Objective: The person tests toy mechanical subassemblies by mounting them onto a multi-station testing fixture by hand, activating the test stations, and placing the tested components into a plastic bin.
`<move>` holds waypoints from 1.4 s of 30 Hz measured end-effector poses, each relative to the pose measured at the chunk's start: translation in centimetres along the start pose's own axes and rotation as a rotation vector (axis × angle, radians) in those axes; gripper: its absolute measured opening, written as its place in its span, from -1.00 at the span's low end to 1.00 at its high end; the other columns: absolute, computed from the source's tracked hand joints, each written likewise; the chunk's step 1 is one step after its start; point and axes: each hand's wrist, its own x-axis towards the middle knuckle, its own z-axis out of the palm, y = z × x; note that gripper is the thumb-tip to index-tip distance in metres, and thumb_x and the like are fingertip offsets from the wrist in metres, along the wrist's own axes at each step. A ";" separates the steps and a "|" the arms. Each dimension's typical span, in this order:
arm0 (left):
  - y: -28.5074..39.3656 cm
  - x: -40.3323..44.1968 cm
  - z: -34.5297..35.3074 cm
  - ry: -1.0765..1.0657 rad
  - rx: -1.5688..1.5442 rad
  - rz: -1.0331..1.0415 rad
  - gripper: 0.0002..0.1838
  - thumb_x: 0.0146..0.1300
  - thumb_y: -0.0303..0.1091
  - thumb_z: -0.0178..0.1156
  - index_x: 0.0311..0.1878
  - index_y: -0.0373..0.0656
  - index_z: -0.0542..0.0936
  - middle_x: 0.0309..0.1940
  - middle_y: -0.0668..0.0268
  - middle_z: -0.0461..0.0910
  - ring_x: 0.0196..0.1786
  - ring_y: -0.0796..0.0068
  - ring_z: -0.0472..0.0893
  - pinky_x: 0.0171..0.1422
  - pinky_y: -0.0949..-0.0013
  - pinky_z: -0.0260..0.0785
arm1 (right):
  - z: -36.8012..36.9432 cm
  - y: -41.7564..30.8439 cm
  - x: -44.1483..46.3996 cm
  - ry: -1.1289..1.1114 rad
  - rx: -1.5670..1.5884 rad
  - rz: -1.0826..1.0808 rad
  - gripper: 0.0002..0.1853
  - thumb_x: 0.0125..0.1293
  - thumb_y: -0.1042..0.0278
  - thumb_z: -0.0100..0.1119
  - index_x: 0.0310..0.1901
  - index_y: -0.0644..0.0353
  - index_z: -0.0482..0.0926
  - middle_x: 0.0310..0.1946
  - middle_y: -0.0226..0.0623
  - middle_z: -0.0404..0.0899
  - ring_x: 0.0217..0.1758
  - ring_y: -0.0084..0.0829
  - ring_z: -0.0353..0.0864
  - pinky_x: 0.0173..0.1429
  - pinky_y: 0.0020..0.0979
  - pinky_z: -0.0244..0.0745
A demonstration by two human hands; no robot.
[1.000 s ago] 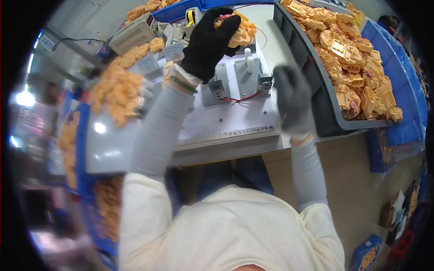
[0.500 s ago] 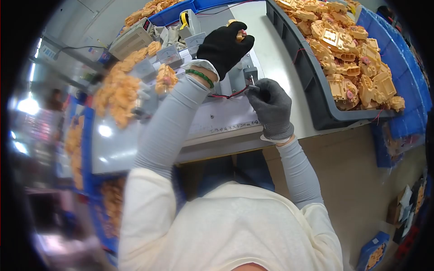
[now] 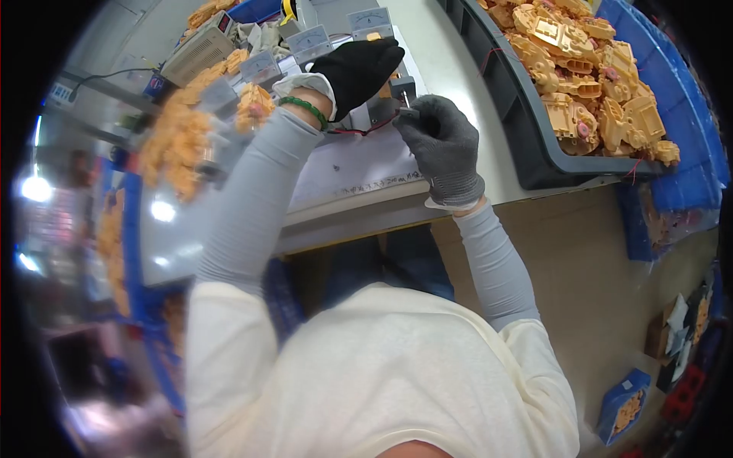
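Observation:
My left hand [image 3: 362, 75], in a black glove, is closed over an orange plastic housing [image 3: 385, 88] at a grey test fixture [image 3: 357, 117]; the glove hides most of the housing. My right hand [image 3: 446, 145], in a grey glove, pinches the end of a small lever with a metal rod [image 3: 406, 99] at the fixture's right side. Red and black wires [image 3: 364, 132] run in front of the fixture. Behind it stand panel meters [image 3: 369, 20]. Left of my left hand sits another orange housing [image 3: 254, 107].
A dark grey bin [image 3: 527, 137] heaped with orange housings [image 3: 588, 84] stands at the right, with a blue bin [image 3: 676, 114] beyond. More orange housings [image 3: 172, 141] lie piled at the left. A beige instrument [image 3: 200, 49] sits at the back left.
My left hand has brought the orange housing down from above to the fixture and turned palm down over it. My right hand keeps its pinch at the lever. The view has shifted slightly.

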 end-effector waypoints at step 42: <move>0.7 -29.1 -0.6 1.156 -0.572 -1.045 -0.75 0.16 -0.59 0.09 -0.06 -0.23 0.45 -0.27 0.35 0.46 -0.26 0.59 0.45 -0.12 0.53 0.36 | 14.1 -4.2 -4.0 -0.532 -0.177 -0.174 -0.81 -0.02 0.42 0.25 -0.29 0.16 0.58 -0.35 -0.25 0.53 -0.31 -0.31 0.53 -0.23 -0.36 0.45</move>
